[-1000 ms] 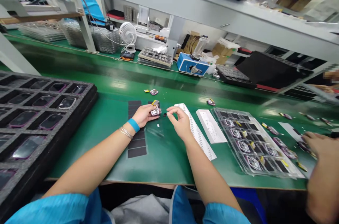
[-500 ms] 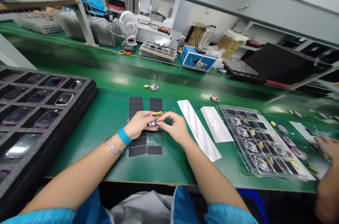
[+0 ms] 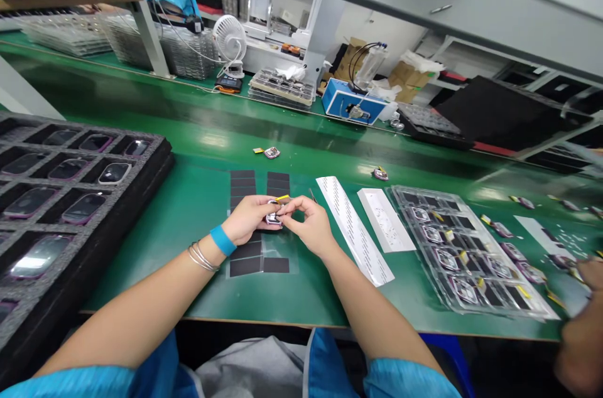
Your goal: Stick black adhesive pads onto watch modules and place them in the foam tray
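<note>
My left hand (image 3: 247, 221) is closed around a small pink-rimmed part (image 3: 272, 217) with a yellow tab, held just above the green mat. My right hand (image 3: 308, 225) meets it from the right, thumb and forefinger pinched at the part's top edge. Under both hands lies a clear sheet of black rectangular pads (image 3: 249, 222) in two columns. Just right of my right hand lies a long white strip (image 3: 354, 230) with rows of tiny dots.
A black foam tray (image 3: 70, 197) with several parts fills the left. A clear tray (image 3: 464, 250) of parts and a white sheet (image 3: 385, 228) lie at right. Another person's hand (image 3: 581, 322) shows at the far right. Loose parts (image 3: 272, 152) sit further back. A blue box (image 3: 351, 108) stands behind.
My right hand moved left from near the white strip to join the left hand on the part. Both hands came slightly nearer to me, over the black pads.
</note>
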{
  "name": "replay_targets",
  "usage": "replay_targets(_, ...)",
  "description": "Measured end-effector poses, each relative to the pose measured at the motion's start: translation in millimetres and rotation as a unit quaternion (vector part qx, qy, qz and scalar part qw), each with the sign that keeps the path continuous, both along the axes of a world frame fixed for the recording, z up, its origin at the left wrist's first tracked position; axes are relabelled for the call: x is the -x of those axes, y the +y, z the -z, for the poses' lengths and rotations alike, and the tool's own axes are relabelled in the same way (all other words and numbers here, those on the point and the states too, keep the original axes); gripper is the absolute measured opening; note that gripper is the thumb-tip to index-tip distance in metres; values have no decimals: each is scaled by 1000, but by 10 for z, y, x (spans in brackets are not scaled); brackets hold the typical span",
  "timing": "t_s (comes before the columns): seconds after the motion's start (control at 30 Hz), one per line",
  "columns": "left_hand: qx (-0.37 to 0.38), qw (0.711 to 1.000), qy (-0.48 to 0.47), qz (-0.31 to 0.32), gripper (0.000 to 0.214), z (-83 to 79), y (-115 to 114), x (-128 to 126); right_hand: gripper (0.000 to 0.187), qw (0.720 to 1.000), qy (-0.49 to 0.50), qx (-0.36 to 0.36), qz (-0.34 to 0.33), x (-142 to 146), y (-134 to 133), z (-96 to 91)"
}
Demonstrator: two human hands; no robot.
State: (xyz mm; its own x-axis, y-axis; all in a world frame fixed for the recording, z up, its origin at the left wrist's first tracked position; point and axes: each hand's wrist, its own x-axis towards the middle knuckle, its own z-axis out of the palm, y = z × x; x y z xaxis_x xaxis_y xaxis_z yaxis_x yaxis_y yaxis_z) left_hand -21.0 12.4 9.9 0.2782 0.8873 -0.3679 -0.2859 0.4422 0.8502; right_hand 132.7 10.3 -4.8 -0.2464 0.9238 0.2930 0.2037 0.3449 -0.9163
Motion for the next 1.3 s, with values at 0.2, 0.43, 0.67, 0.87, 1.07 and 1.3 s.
replay_targets(0.2, 2, 1000, 4, -1, 25, -18, -2, -4, 10, 1000, 5, 9, -12, -8, -2, -19)
replay_targets(0.43, -4, 1000, -13, 7, 23, -47, 1, 16, 19, 993, 105, 57, -21, 14, 18, 31)
replay_targets(0.67, 0, 1000, -7, 17, 27, -39, 5, 30, 26, 977, 164, 130, -29, 26, 34, 28)
replay_targets(0.87, -1, 1000, -7, 9, 26, -9, 6, 24, 20, 994, 74, 77, -28, 6, 13, -3)
replay_targets(1.07, -2, 1000, -1, 4, 26, 15, 13, 21, 13, 1000, -19, 11, 8, 35, -44, -34)
replay_targets(1.3, -16, 1000, 18, 1, 20, 31, 10, 12, 27, 989, -98, -68, 86, 15, -35, -58)
